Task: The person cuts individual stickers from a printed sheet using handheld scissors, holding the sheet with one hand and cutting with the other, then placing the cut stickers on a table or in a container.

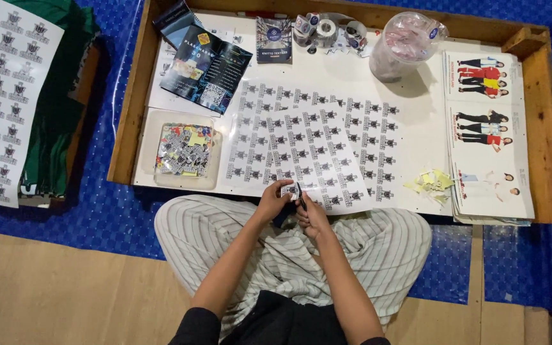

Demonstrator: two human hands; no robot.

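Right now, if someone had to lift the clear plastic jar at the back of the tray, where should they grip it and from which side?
Probably around the clear plastic jar's side wall, coming from above: it lies tilted on the tray, its lid end pointing to the back right corner.

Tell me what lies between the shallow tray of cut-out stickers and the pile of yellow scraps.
In the head view, printed sticker sheets cover the board between the tray and the yellow scraps; nothing else lies there.

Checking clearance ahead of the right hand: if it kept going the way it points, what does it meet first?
The right hand points up-left toward the tray. First in line is probably the small cut sticker pinched by the left hand, then the printed sticker sheet. Depth is unclear.
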